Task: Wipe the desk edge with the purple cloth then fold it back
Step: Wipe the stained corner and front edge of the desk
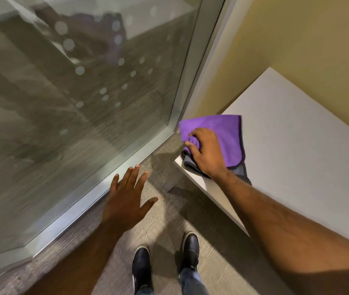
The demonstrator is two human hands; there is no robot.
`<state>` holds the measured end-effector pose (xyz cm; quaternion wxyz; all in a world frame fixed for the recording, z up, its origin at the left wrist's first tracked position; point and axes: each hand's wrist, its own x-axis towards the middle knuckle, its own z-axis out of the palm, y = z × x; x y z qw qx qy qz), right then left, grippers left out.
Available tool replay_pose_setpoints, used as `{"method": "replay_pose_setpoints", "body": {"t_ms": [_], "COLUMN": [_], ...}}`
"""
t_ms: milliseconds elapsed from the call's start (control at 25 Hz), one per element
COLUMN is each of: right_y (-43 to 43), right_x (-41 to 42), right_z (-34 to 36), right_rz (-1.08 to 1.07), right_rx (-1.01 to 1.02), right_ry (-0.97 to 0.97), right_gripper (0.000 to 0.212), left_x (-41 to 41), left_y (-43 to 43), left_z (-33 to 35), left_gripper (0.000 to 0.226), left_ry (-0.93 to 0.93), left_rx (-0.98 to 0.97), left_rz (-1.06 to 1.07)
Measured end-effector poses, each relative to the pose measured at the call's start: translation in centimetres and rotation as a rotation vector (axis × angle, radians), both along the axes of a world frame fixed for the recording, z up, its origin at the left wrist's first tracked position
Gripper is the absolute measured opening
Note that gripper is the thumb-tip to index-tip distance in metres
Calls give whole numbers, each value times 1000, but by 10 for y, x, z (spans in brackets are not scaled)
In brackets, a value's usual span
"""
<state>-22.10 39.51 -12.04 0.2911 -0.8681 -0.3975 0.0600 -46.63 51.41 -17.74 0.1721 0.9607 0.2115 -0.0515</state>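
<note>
The purple cloth, with a grey underside and dark trim, lies at the near left corner of the white desk. One part hangs over the desk's left edge. My right hand rests on the cloth, its fingers bunching the fabric at that edge. My left hand hovers over the carpet to the left of the desk, fingers spread, holding nothing.
A glass wall in a metal frame runs along the left, meeting the desk corner. A yellow wall backs the desk. My two dark shoes stand on grey carpet in front of the desk.
</note>
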Motion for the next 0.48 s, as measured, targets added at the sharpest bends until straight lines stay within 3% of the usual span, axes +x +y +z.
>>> {"method": "replay_pose_setpoints", "body": {"t_ms": [120, 280, 400, 480], "right_y": [-16, -42, -23, -17], "right_x": [-27, -24, -14, -16], "right_z": [0, -3, 1, 6], "right_rz": [197, -46, -177, -18], "right_rx": [-12, 69, -10, -100], "right_ry": [45, 29, 34, 47], "right_gripper": [20, 19, 38, 57], "left_x": [-9, -18, -24, -26], "left_y": [0, 5, 9, 9], "left_z": [-2, -1, -2, -4], "left_gripper": [84, 83, 85, 85], "left_ry": [5, 0, -2, 0], "left_rx": [-16, -32, -33, -36], "left_rz": [25, 14, 19, 34]}}
